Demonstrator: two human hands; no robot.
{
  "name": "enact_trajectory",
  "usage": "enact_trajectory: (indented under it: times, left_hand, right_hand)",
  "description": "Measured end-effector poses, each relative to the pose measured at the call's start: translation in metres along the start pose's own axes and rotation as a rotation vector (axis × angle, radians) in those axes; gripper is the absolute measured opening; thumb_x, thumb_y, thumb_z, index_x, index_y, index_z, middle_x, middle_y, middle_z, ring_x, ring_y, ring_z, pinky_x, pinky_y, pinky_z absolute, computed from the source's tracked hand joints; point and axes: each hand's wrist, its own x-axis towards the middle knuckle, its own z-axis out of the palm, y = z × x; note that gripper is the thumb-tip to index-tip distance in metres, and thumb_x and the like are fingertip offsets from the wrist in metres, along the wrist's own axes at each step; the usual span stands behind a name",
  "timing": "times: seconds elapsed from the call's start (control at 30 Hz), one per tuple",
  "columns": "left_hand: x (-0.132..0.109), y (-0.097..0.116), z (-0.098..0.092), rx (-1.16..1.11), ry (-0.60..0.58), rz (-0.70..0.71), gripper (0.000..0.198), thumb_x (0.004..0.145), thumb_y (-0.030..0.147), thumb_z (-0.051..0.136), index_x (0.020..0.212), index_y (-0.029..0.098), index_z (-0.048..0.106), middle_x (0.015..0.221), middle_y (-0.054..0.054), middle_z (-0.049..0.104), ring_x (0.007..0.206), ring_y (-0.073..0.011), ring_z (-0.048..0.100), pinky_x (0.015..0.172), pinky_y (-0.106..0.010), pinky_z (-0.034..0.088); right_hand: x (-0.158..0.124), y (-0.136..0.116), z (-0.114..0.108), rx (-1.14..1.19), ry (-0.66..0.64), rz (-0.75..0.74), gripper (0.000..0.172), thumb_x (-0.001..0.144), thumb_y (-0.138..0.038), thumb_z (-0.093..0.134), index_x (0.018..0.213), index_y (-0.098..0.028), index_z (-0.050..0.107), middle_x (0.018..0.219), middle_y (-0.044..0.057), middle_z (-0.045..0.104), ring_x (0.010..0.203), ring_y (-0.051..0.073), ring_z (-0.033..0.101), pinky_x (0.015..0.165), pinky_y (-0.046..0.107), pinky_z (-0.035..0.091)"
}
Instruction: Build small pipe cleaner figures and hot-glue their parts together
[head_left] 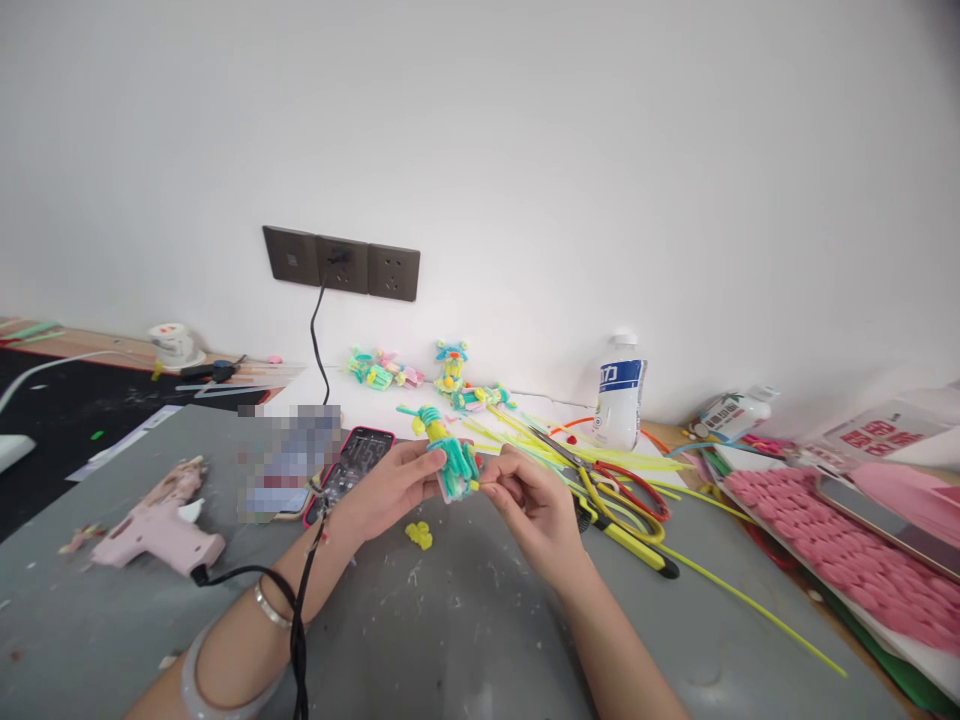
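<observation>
My left hand (397, 485) is closed round a small pipe-cleaner figure (454, 462), with fuzzy teal loops and a yellow part near its top. A teal strand sticks out at its upper left. My right hand (529, 505) pinches at the figure's lower right side, where a thin yellow pipe-cleaner end (480, 487) shows by the fingertips. On the grey mat (450, 620) just below lies a crumpled yellow fuzzy piece (419, 535). Right of my right hand are scissors (622, 505) with red and yellow handles, and a yellow-and-black utility knife (634, 535).
A pink glue gun (161, 525) lies at left; its black cord crosses my left forearm. Two phones, one pink-edged (349, 470), sit behind my left hand. Finished-looking figures (451, 368), yellow pipe cleaners (750, 595), a white bottle (621, 395) and pink knitted material (832, 535) surround the mat.
</observation>
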Motion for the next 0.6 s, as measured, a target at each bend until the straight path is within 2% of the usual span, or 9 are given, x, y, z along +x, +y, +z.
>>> enact_trajectory:
  times: [0.37,0.6]
  left_hand:
    - [0.0003,0.0013,-0.0003,0.061,0.004,-0.037,0.028,0.078,0.041,0.076,0.089,0.015,0.075,0.086,-0.007,0.072,0.076,-0.0165,0.061,0.074,-0.029,0.048]
    - [-0.0005,0.0028,0.0035,0.017,0.054,-0.062,0.028,0.071,0.041,0.082,0.073,0.015,0.071,0.068,0.0,0.062,0.064,-0.0111,0.053,0.067,-0.025,0.045]
  right_hand:
    - [0.004,-0.0041,-0.0006,-0.092,-0.046,-0.092,0.015,0.096,-0.027,0.053,0.084,-0.021,0.058,0.065,-0.005,0.036,0.056,0.013,0.035,0.055,0.027,0.028]
    - [0.0036,-0.0054,-0.0028,-0.153,-0.087,-0.109,0.012,0.095,-0.019,0.052,0.084,-0.021,0.056,0.067,-0.004,0.037,0.058,0.013,0.037,0.056,0.025,0.029]
